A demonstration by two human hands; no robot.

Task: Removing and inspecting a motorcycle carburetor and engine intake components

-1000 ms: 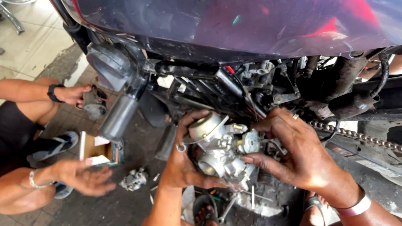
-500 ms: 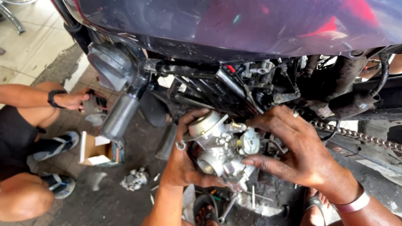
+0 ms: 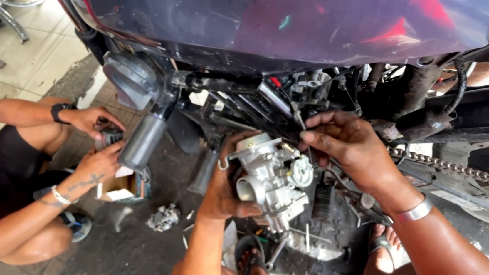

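Observation:
My left hand (image 3: 226,183) grips a silver metal carburetor (image 3: 270,178) from its left side, under the frame of a dark blue motorcycle (image 3: 278,16). My right hand (image 3: 350,147) hovers just right of and above the carburetor, fingers pinching a thin cable or hose end near the frame tubes (image 3: 248,99). A metal bracelet sits on my right wrist. The carburetor's round intake opening faces the camera.
A co-worker in a red top crouches at left, both hands (image 3: 99,142) on a small dark part. A small open cardboard box (image 3: 122,189) and a loose metal part (image 3: 162,217) lie on the oily floor. The drive chain (image 3: 448,167) runs at right. My sandalled feet (image 3: 379,252) stand below.
My right hand has lifted off the carburetor and moved up toward the frame. The co-worker's lower hand has risen from the box to join the other on the small part.

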